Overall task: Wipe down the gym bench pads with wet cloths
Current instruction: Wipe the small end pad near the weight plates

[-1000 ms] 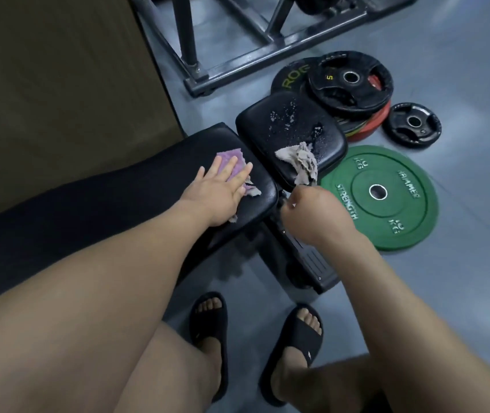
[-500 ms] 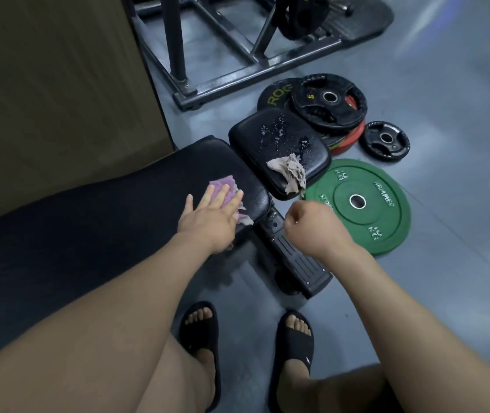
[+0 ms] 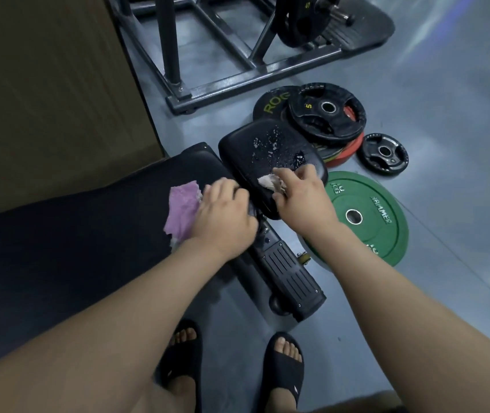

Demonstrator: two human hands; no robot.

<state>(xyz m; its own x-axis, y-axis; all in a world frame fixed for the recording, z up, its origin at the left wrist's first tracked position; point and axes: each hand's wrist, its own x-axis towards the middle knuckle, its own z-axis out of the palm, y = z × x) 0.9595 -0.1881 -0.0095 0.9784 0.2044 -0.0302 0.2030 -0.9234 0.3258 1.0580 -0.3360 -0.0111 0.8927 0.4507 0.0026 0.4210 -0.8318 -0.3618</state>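
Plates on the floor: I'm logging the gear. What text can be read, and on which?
"HAMMER": green plate.
"10 KG": green plate too.
"ROG", rest covered: bottom black plate.
"5": top black plate.
Too small to read: small plate.

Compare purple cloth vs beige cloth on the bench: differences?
The purple cloth lies spread on the long bench pad, mostly showing beside the left hand. The beige cloth is bunched on the spattered seat pad, mostly hidden by the right hand. Shared: each sits under a hand on black padding.
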